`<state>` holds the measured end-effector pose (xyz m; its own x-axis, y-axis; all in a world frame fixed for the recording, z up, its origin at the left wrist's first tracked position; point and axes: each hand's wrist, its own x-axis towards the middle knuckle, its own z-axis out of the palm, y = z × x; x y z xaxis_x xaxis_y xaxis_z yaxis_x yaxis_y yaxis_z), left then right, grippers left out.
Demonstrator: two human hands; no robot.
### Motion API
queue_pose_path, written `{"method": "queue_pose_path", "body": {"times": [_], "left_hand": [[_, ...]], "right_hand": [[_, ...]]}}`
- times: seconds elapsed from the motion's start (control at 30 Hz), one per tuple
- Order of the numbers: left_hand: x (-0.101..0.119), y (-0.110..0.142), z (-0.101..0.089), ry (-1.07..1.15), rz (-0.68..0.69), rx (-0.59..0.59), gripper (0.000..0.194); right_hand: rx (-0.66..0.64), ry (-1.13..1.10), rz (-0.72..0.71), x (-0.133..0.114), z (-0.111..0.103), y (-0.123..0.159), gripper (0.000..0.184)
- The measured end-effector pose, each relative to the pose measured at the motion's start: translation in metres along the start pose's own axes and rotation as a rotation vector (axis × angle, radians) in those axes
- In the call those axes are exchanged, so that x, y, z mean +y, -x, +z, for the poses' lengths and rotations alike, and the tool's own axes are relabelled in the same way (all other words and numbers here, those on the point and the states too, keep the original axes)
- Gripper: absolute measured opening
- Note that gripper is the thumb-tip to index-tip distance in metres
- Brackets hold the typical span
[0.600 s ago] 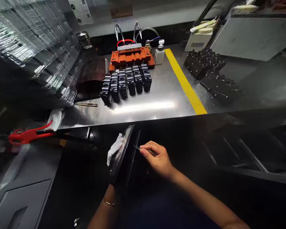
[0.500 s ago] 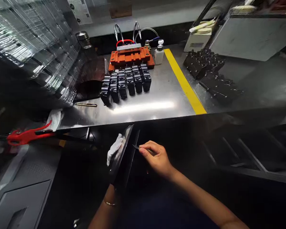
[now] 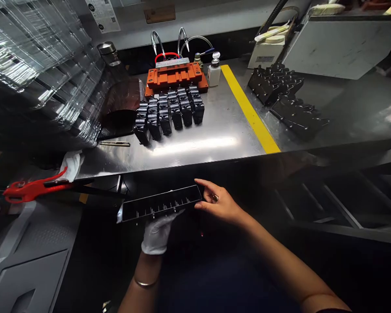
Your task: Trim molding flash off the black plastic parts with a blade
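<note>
My left hand point(image 3: 158, 234), in a white glove, grips a long black rectangular plastic part point(image 3: 161, 202) from below. The part lies nearly level above my lap, with thin pale edges and small ribs along its near side. At its right end is my bare right hand point(image 3: 220, 202), thumb and forefinger parted around the corner; whether they touch it I cannot tell. The other fingers are curled in on a slim pointed tool point(image 3: 216, 198), of which only a small shiny bit shows.
On the metal bench, black moulded parts point(image 3: 169, 111) stand in rows before an orange fixture point(image 3: 176, 76). A white pump bottle point(image 3: 214, 71) is beside it. More black parts point(image 3: 276, 84) lie beyond the yellow tape point(image 3: 250, 108). Tweezers point(image 3: 114, 143) and a red air gun point(image 3: 35, 184) are left.
The black part has swung from steeply tilted to nearly level, its face now towards me. My right hand has moved to its right end, and the tool's tip no longer points out.
</note>
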<state>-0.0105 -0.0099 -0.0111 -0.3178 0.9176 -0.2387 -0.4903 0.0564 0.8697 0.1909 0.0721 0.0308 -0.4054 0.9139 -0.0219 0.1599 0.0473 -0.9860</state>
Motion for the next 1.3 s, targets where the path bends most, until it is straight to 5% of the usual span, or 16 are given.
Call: {"method": "queue_pose_path", "body": {"times": [0.13, 0.3, 0.37, 0.43, 0.53, 0.8, 0.97, 1.2, 1.3], "left_hand": [[0.015, -0.007, 0.021, 0.269, -0.183, -0.08, 0.011], [0.035, -0.019, 0.063, 0.413, -0.328, 0.188, 0.01], [0.039, -0.022, 0.074, 0.391, -0.185, 0.304, 0.008], [0.039, -0.023, 0.081, 0.301, 0.098, 0.385, 0.023], [0.034, -0.02, 0.086, 0.075, 0.425, 0.424, 0.038], [0.031, -0.013, 0.089, -0.071, 0.682, 0.349, 0.053], [0.033, -0.005, 0.089, -0.103, 0.607, 0.351, 0.069], [0.071, 0.005, 0.081, 0.105, 0.602, 0.346, 0.038], [0.07, 0.0, 0.07, 0.059, 0.312, 0.288, 0.025]], "right_hand": [[-0.052, 0.147, -0.136, -0.01, 0.004, 0.001, 0.035], [0.099, 0.405, -0.153, -0.011, 0.028, 0.001, 0.043], [0.141, 0.43, -0.041, -0.015, 0.032, 0.003, 0.047], [0.144, 0.37, 0.045, -0.018, 0.034, 0.006, 0.041], [0.121, 0.15, 0.07, -0.019, 0.041, 0.011, 0.032], [0.213, -0.205, 0.065, -0.008, 0.064, 0.013, 0.03], [0.261, -0.191, 0.057, 0.005, 0.066, 0.014, 0.033], [0.357, -0.184, 0.201, 0.053, 0.053, 0.024, 0.049], [0.27, -0.129, 0.089, 0.039, 0.042, 0.025, 0.038]]}}
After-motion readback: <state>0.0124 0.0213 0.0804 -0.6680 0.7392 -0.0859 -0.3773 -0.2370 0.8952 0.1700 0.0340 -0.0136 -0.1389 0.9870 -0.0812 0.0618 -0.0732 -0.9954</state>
